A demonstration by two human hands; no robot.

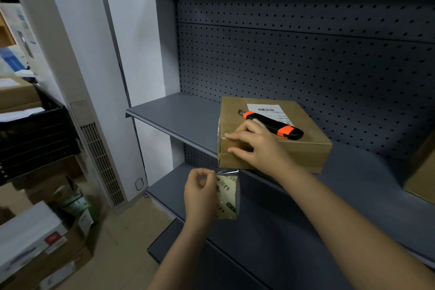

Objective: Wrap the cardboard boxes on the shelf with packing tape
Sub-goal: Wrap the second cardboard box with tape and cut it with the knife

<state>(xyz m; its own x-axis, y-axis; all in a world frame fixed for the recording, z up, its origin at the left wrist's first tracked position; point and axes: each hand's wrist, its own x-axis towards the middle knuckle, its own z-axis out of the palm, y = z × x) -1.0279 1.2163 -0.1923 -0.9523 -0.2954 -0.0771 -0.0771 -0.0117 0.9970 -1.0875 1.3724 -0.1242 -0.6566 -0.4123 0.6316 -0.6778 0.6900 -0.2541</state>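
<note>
A flat cardboard box with a white shipping label lies on the grey shelf. An orange and black utility knife rests on its top. My right hand presses straight fingers over the box's front left corner, where clear tape shines. Below the shelf edge, my left hand grips a roll of clear packing tape, with its thumb and fingers pinching the loose tape end at the top of the roll.
A second cardboard box stands at the right edge of the shelf. A lower grey shelf lies beneath my arms. To the left, a black crate and stacked cartons crowd the floor beside a white pillar.
</note>
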